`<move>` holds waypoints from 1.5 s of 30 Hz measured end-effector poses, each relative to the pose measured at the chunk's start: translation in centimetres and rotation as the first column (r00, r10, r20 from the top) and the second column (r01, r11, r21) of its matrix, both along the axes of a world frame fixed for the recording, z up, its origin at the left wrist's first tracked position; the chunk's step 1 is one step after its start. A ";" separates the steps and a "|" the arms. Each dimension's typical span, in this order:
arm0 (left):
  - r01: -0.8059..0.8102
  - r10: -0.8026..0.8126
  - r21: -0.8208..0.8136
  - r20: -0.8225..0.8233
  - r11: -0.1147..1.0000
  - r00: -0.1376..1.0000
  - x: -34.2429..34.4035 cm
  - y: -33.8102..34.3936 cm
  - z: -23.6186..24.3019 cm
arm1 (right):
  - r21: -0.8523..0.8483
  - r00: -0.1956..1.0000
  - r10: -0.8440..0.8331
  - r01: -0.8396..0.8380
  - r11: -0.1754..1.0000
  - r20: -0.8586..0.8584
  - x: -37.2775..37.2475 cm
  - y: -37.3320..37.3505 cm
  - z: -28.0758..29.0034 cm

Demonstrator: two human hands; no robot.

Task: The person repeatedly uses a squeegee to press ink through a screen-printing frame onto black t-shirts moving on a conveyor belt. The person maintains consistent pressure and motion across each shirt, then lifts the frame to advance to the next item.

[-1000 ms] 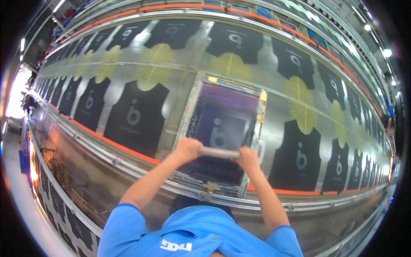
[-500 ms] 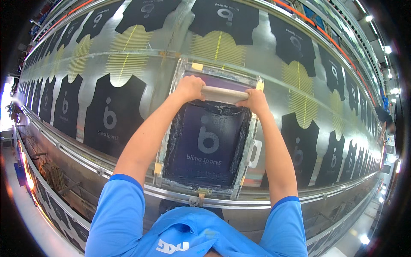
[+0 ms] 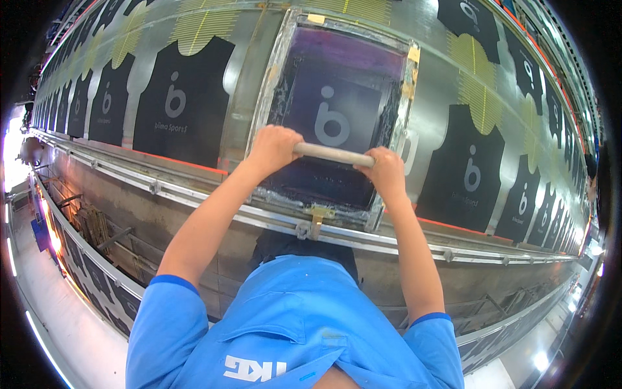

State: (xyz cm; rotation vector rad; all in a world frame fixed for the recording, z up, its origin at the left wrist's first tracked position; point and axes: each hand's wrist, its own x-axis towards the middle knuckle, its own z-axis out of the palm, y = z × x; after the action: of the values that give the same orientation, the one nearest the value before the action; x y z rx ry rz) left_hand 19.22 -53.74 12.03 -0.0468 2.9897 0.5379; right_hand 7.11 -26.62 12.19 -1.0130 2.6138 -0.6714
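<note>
My left hand (image 3: 275,148) and my right hand (image 3: 382,165) grip the two ends of a pale squeegee bar (image 3: 332,153), which lies across the lower half of a screen-printing frame (image 3: 411,74). The screen inside (image 3: 348,91) is dark violet with a pale logo. The frame has metal sides with tape patches and rests over a long metal print table. Dark cut garment panels bearing pale logos lie on both sides, one large panel (image 3: 178,110) left of the frame and another (image 3: 453,175) right of it. The squeegee's blade is not clearly visible.
A metal rail (image 3: 167,189) with clamps runs along the table's near edge, just beyond my body. Rows of panels continue toward both rims, with yellow striped patches (image 3: 473,78) between them. Below the rail at left are metal framework (image 3: 110,240) and another row of panels (image 3: 97,285).
In the last half second both hands have drawn the squeegee from the screen's far end back toward my body, after moving away from me before that. The view has also shifted.
</note>
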 end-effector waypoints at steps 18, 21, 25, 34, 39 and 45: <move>0.073 -0.063 -0.011 0.384 0.997 0.921 0.6 2.3 1.0 | 0.246 0.912 0.069 -0.181 0.952 0.404 1.9 -1.1 -1.1; 0.029 -0.122 0.185 0.516 0.982 0.848 -1.5 0.0 -0.7 | 0.314 0.816 0.032 -0.258 0.914 0.577 -1.0 -2.5 0.0; -0.019 -0.119 0.305 0.424 0.952 0.898 -5.8 -2.8 1.3 | -0.040 0.840 0.012 0.011 0.999 0.542 -4.8 -2.2 3.0; 0.077 -0.111 -0.108 -0.356 0.991 0.928 -14.1 -4.9 0.3 | -0.274 0.774 -0.621 0.628 0.728 0.124 -8.4 5.1 -3.4; 0.038 -0.032 0.100 -0.062 0.994 0.998 -19.5 -7.0 1.1 | -0.244 0.654 -0.570 0.736 0.632 0.497 -7.2 4.0 -5.6; -0.016 0.011 0.056 0.100 0.998 0.995 -17.8 -7.3 3.1 | -0.342 0.719 -0.478 0.675 0.654 0.504 -9.1 2.7 -7.4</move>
State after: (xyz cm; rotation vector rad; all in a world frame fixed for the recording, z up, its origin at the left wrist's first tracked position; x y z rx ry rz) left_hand 1.46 -61.05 15.16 -0.0867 2.8773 0.6023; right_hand -1.96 -23.90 4.81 -0.0258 2.4223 -1.6020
